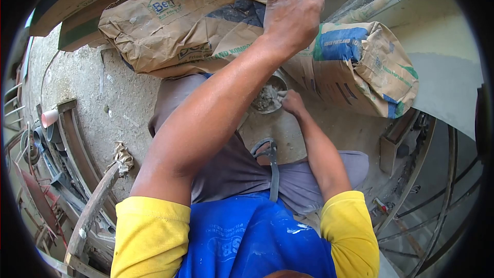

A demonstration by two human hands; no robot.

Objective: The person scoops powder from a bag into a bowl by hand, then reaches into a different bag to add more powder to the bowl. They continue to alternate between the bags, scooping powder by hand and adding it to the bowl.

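Note:
My left hand point(293, 13) reaches far forward, fingers bent over the top of a crumpled brown paper cement bag point(170, 31), near its dark folded part. What lies under the fingertips is hidden. Lower down, my right hand point(292, 102) is closed at the rim of a round metal bowl point(267, 111). Grey-white lumpy powder point(268, 97) lies in the bowl. My left forearm covers part of the bowl's far side.
A second cement bag point(345, 67) lies to the right, beside a pale wall point(447, 36). Timber, pipes and a white cup point(49, 118) are at the left. Metal bars point(447, 185) stand at the lower right. My sandalled foot point(264, 149) rests on the dusty floor.

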